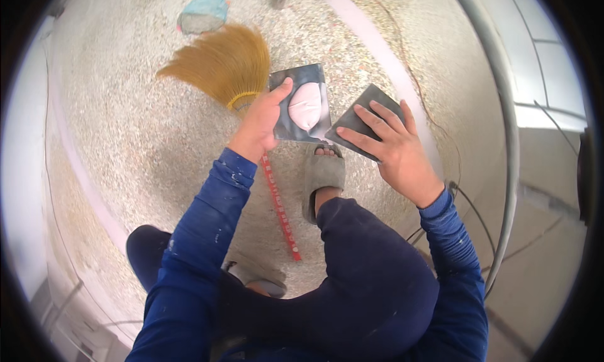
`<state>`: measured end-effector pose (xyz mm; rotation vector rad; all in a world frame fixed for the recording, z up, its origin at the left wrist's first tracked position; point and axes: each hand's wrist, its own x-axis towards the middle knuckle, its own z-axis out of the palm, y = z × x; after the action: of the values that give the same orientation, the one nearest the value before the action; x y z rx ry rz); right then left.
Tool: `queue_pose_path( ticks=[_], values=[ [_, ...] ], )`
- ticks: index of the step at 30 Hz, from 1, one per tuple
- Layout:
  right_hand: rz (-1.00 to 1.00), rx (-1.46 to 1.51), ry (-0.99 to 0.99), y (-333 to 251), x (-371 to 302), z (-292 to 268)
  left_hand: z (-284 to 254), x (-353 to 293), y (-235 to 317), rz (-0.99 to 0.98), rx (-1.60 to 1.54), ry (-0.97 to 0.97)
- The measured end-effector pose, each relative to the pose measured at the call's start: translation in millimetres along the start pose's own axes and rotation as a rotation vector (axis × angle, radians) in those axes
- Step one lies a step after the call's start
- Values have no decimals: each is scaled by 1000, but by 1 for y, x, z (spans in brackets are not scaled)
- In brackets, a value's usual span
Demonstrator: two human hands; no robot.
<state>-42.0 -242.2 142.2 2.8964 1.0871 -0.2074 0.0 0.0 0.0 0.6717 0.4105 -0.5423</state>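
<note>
My left hand (259,120) grips a flat, dark, square-edged putty spreader (289,133), its thumb on the upper face. A smooth mound of pale pink putty (306,106) sits on that face. In my right hand (402,154) is a second dark flat spreader (351,121), tilted, with the fingers spread across its face and the thumb hidden. Its lower left corner comes close to the lower right corner of the first spreader, where a little putty shows. Whether the two touch I cannot tell.
A straw broom (229,63) with a red patterned handle (280,208) lies on the speckled floor (151,123) beneath my left hand. Farther off is a light blue bundle (204,13). A grey pipe or hose (506,110) curves down the right side, near thin cables (475,208).
</note>
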Motion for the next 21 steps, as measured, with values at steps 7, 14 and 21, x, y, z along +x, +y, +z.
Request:
queue_pose_path(
  ticks=[7,14,21],
  values=[
    [40,-244,77,-55,-37,-62,62,-54,-4,40,79,-190],
    [115,-109,-61,-66,-65,-40,77,-60,-61,196,253,-23],
    [46,263,-153,10,-103,48,32,-17,-98,251,-61,325]
  ],
)
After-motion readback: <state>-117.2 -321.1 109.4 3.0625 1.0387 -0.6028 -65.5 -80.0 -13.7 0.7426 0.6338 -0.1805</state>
